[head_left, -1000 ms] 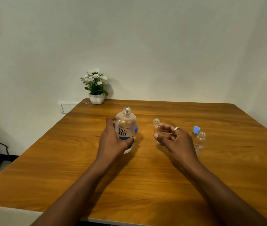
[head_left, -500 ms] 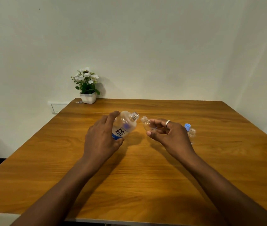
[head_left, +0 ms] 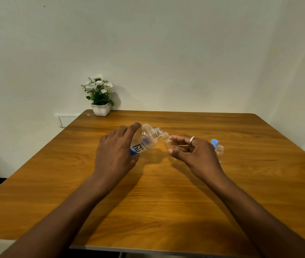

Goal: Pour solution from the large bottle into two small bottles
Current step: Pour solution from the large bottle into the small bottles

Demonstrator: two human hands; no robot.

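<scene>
My left hand grips the large clear bottle with a "renu" label. It is uncapped and tipped far to the right above the table. My right hand holds a small clear bottle, tilted left. The two open mouths nearly touch. A second small clear bottle stands open on the table just right of my right hand. A blue cap lies behind it.
The wooden table fills the lower view, with its near edge at the bottom. A white pot of white flowers stands at the far left corner against the wall. A wall socket sits below it.
The large bottle went from upright on the table to lifted and tipped steeply rightward. My right hand lifted the small bottle and leaned it toward the large bottle's mouth.
</scene>
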